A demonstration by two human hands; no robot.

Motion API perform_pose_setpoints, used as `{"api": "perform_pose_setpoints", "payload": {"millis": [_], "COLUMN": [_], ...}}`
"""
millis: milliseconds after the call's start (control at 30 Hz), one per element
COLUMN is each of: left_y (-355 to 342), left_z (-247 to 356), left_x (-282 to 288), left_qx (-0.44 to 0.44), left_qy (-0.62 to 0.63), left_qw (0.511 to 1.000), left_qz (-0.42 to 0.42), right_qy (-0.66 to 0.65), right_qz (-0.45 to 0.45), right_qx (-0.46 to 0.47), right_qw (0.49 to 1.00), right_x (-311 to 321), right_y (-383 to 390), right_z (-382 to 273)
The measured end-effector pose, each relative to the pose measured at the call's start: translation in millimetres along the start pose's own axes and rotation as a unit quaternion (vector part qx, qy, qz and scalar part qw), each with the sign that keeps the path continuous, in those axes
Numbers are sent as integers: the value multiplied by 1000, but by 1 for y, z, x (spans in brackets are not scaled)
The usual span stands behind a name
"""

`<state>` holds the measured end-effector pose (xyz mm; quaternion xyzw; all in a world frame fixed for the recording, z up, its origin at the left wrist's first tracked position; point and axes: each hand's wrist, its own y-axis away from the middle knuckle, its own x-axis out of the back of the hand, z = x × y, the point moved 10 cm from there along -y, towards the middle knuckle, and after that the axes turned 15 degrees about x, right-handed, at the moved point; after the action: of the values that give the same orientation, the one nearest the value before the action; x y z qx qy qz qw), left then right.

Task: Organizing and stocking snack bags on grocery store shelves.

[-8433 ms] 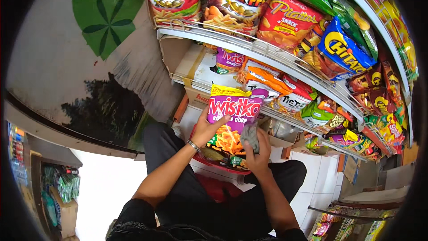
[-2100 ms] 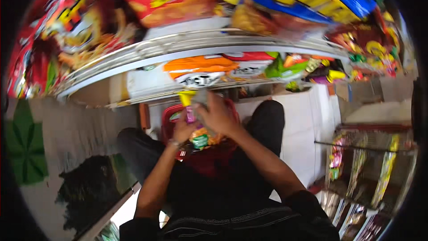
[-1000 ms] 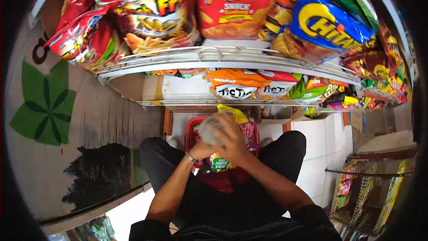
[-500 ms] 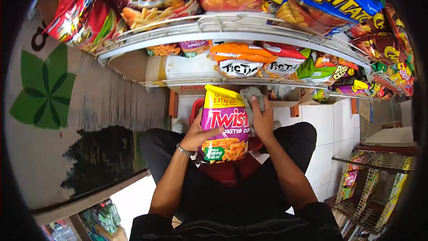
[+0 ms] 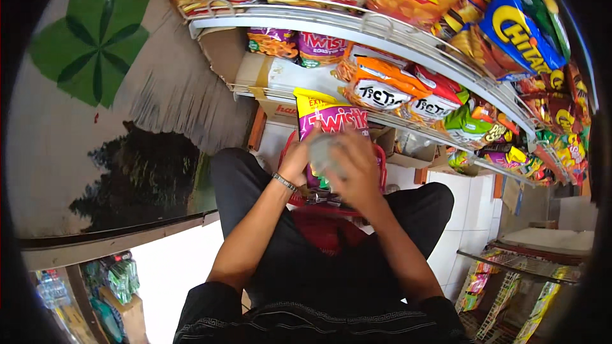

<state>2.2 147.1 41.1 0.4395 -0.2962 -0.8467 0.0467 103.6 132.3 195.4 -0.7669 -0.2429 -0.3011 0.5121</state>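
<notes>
A purple and yellow snack bag (image 5: 328, 114) stands upright between my knees, its front toward me. At its left edge, my left hand (image 5: 298, 160) grips the bag with the thumb over the front. My right hand (image 5: 358, 169) is closed on a grey cloth (image 5: 324, 155) and presses it against the middle of the bag's front. The cloth and right fingers are smeared by motion, and together they hide much of the lower front. Behind and below the bag, part of a red plastic basket (image 5: 383, 169) shows.
Ahead is a wire-edged shelf (image 5: 287, 20) holding large snack bags. Below it, orange snack bags (image 5: 382, 86) stand on a lower shelf beside a cardboard box (image 5: 280, 109). A board with a green leaf shape (image 5: 99, 38) stands left; a wire rack (image 5: 510, 280) is at right.
My right hand has brought the cloth from the bag's upper right edge down and left across its front. The view has shifted, so the shelves appear farther right and tilted.
</notes>
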Motion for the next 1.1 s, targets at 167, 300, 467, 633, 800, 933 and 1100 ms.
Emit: {"api": "perform_pose_setpoints", "payload": {"millis": [167,300,467,633,800,933,1100], "left_y": [18,-19,-35,-3,15,17,10], "left_z": [15,-1,-39,-21,-27,-30,-25], "left_x": [10,57,31,17,-4,-15,-19], "left_qx": [-68,-54,80,96,154,154,79], "left_qy": [13,-80,30,-20,-130,-168,-264], "left_qw": [992,982,996,995,979,974,957], "left_qz": [108,164,-40,8,15,-6,87], "right_qy": [-8,19,79,43,-96,-38,3], "right_qz": [77,-38,-44,44,157,188,93], "right_qx": [-105,53,125,-85,-268,-250,-62], "right_qw": [991,998,988,994,946,949,994], "right_x": [8,-18,-10,25,39,54,26], "right_y": [33,29,25,49,84,77,43], "right_z": [21,-59,-58,8,88,105,30]}}
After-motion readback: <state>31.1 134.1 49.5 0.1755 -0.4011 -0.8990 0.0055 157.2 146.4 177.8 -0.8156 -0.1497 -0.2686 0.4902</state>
